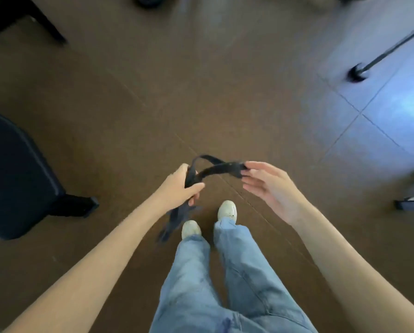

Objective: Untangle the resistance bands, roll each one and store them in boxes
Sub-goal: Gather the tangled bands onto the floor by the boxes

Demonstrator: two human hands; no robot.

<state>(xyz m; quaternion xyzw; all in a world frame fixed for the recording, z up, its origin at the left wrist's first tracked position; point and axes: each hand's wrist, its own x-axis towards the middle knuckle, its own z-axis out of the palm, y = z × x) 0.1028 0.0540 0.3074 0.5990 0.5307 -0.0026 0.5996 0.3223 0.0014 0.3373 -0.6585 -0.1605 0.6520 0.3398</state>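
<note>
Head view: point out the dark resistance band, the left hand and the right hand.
dark resistance band [221,167], head view, on the stretch spanning between the hands.
left hand [177,186], head view, on the back of the hand gripping the band.
right hand [270,186], head view, on the open palm.

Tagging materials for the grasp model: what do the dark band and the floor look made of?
Dark band: looks like matte woven or fabric-covered elastic; it droops limply from the left hand, no shine. Blur leaves it open.
Floor: hard brown tiles, semi-gloss; grout lines and window glare show.
</note>
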